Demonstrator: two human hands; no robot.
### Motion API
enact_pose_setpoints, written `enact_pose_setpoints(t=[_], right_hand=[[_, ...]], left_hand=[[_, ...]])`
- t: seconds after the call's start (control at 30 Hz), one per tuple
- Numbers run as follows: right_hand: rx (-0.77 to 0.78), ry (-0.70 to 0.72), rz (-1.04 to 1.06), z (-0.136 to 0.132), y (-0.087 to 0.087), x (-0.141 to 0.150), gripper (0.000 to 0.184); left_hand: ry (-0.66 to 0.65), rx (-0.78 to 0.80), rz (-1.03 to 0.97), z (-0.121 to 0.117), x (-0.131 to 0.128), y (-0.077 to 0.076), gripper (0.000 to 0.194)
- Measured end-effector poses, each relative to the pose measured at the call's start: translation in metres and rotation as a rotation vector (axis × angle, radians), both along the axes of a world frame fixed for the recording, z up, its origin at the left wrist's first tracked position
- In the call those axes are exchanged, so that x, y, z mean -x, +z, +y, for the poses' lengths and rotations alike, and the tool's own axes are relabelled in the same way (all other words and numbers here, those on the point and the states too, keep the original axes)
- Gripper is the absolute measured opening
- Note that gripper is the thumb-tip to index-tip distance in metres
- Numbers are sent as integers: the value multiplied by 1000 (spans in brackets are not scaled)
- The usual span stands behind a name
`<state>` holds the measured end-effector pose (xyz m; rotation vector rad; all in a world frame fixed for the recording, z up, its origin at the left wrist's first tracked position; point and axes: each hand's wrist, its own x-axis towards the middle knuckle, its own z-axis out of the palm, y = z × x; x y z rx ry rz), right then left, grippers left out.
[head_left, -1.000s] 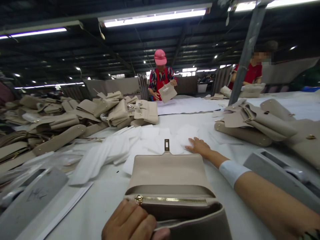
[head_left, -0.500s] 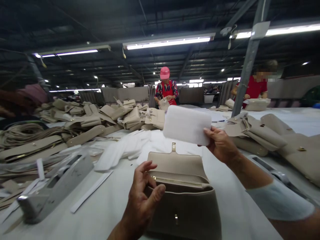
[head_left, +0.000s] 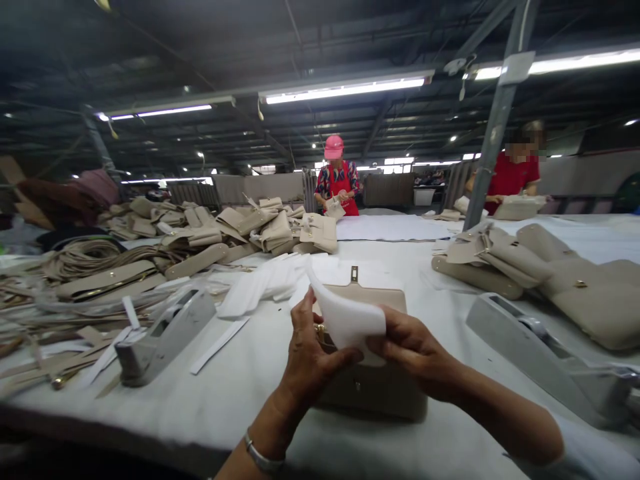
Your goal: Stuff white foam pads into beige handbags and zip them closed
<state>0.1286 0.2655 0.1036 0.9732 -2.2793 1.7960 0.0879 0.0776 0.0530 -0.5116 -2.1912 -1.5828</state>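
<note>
A white foam sheet, bent into a curve, stands over the mouth of a beige handbag. My right hand pinches the sheet's right end between thumb and fingers. At its left edge, my left hand is curled about the sheet, thumb along the lower border and fingertips up the side. The bag's flap lies folded back, with a gold clasp plate at its tip. Part of the bag's opening is hidden behind the foam and my hands.
Grey tape dispensers stand left and right. White foam sheets lie behind the bag. Beige bags pile up at left and right. Two people work across the table.
My right hand has brought the foam sheet down and left over the bag, and the sheet now bends. My left hand has come from the bag's edge to the sheet. The view has shifted.
</note>
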Motion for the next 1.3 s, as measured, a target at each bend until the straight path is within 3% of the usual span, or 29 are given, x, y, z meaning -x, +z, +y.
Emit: enact_pose_setpoints(t=[0.1, 0.2, 0.33, 0.43, 0.53, 0.63, 0.73, 0.83, 0.93, 1.0, 1.1, 1.17, 1.2, 1.3], right_hand=[[146, 159, -219, 3, 3, 9, 27], [212, 268, -372, 3, -4, 19, 30], [190, 203, -346, -5, -12, 27, 29], [-34, -82, -122, -8, -3, 22, 38], [-337, -384, 345, -4, 14, 5, 80], [-688, -395, 719, -3, 29, -14, 96], [-894, -303, 873, -8, 37, -21, 79], [-943, -201, 891, -13, 41, -17, 35], [-867, -156, 750, -6, 41, -6, 6], [-672, -196, 522, 4, 37, 5, 20], [-140, -272, 74, 20, 20, 27, 39], [143, -292, -148, 28, 5, 40, 46], [199, -302, -212, 30, -2, 46, 48], [141, -377, -285, 31, -17, 59, 47]], left_hand=[[-52, 46, 43, -3, -6, 3, 99], [-135, -42, 12, -3, -13, 4, 100], [-221, -119, -26, -7, -16, 4, 84], [-226, -23, -1, -14, -14, 0, 64], [-207, 65, 97, -19, -10, -9, 58], [-237, 122, 214, -18, -6, -18, 55], [-271, 135, 253, -16, -4, -21, 47], [-311, 197, 280, -17, -7, -16, 37], [-294, 306, 303, -22, -13, -8, 37], [-189, 334, 301, -24, -16, -5, 51], [25, 387, 331, -22, -21, -8, 63], [82, 524, 398, -19, -24, -11, 46], [78, 604, 431, -17, -26, -13, 32], [18, 753, 482, -15, -30, -14, 5]])
